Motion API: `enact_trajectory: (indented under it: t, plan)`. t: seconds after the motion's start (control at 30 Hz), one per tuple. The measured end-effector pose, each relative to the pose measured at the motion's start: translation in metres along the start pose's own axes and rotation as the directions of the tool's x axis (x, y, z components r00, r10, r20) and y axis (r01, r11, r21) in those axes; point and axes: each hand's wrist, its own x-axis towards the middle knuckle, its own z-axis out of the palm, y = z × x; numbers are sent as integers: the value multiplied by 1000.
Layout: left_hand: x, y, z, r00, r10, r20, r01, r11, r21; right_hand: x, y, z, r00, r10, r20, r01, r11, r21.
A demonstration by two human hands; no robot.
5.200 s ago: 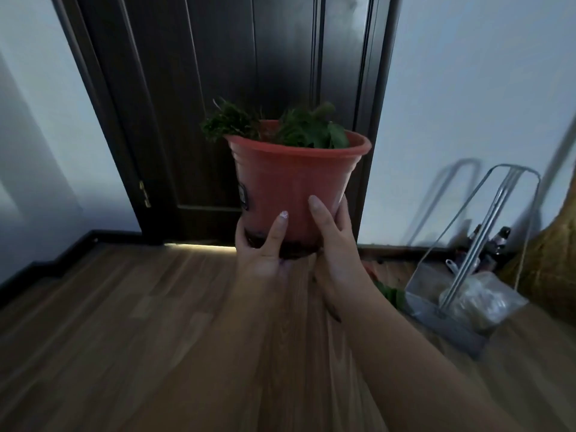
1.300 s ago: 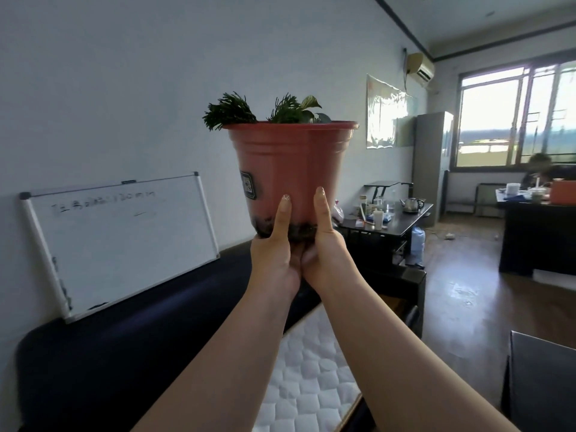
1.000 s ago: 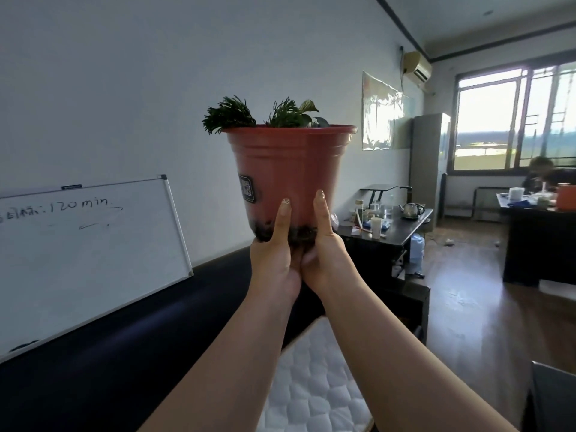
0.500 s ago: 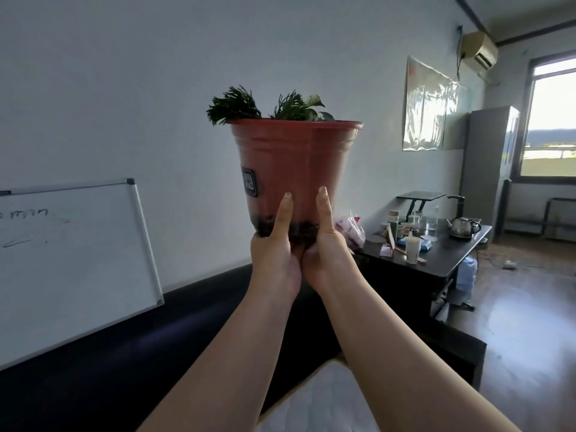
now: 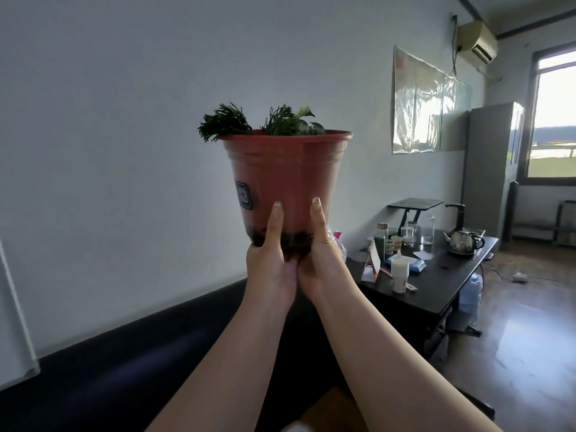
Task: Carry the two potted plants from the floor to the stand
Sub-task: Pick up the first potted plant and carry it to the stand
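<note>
A red-brown plastic pot with a small dark green plant is held up in front of me at chest height, upright. My left hand and my right hand cup its base side by side, fingers pointing up the pot's wall. A dark label sits on the pot's left side. Soil shows at the bottom edge. The second potted plant and the stand are out of view.
A dark sofa back runs along the white wall below the pot. To the right stands a black table with a kettle, cups and jars. A whiteboard edge shows at far left. Wooden floor lies at right.
I have carried the pot from the door area along the wall; the view has moved forward, the whiteboard sliding off to the left and the black table coming closer. My grip is unchanged.
</note>
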Motion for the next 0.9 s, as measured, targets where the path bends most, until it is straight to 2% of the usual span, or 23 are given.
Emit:
enact_trajectory:
  t: [0.13,0.23,0.4,0.9]
  plan:
    - [43,-85,48,998,41,-40,-41,999,1,62,-55,-61,997,42,71,-41,999,-24]
    - [75,-144,85,994,53,-98,-48,998,51,105,-104,-104,996,79,38,-76,993,-86]
    - [126,-230,147,991,73,-111,-66,996,61,172,-177,-165,996,87,12,-84,984,-159]
    - [302,-465,268,990,92,-106,-90,996,22,389,-330,-333,994,91,61,-88,995,-56]
